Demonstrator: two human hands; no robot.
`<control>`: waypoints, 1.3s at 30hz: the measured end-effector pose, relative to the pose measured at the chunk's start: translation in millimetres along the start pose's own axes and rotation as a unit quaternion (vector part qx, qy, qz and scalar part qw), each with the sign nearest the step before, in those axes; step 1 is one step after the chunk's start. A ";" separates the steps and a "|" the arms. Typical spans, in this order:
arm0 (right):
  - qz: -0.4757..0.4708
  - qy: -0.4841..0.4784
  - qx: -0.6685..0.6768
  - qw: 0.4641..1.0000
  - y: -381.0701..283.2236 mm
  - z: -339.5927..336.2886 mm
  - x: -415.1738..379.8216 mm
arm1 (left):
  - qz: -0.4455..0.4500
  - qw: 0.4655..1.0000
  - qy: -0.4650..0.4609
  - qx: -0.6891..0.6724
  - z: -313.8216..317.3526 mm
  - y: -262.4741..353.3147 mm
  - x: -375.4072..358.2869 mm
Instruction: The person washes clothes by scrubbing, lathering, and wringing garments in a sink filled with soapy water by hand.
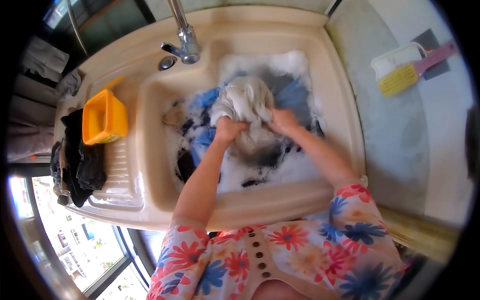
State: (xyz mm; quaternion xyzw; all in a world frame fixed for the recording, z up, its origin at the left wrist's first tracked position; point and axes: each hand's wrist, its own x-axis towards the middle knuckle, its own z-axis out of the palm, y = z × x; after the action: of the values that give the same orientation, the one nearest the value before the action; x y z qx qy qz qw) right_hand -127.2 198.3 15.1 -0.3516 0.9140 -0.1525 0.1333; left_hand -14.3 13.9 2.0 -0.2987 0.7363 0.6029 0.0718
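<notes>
Both of my hands grip a bunched, wet, off-white cloth garment (245, 97) above the sudsy water in the beige sink (157, 145). My left hand (229, 131) is closed on its left side, and my right hand (283, 121) holds the right side, slightly blurred. Folds of the garment hang down between the two hands. Around it, blue clothes (292, 95) and dark clothes (186, 165) lie partly under white foam (290, 172). The garment's exact kind cannot be made out.
A chrome faucet (186, 45) rises at the sink's back edge. On the ribbed drainboard (120, 172) at left are a yellow plastic container (116, 120) and a pile of dark clothes (82, 160). A scrubbing brush (400, 79) with a pink handle hangs on the right wall.
</notes>
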 end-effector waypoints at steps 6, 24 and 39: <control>0.030 0.170 0.096 0.980 -37.7 -8.2 6.6 | -0.083 0.857 -0.095 -0.500 -10.9 44.0 -23.7; 0.017 0.161 0.259 0.952 -62.8 31.1 48.9 | -0.155 0.837 -0.075 -0.520 -3.0 32.2 -8.4; 0.130 0.049 0.004 0.990 44.5 -8.1 40.1 | -0.033 0.959 -0.005 -0.283 -25.0 -0.2 8.6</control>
State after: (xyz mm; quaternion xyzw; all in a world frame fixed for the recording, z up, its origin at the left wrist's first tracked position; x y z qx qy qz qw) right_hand -185.7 203.8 0.4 -0.2218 0.9567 -0.1541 0.1086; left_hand -14.8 -12.4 4.3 -0.3281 0.5252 0.7851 0.0077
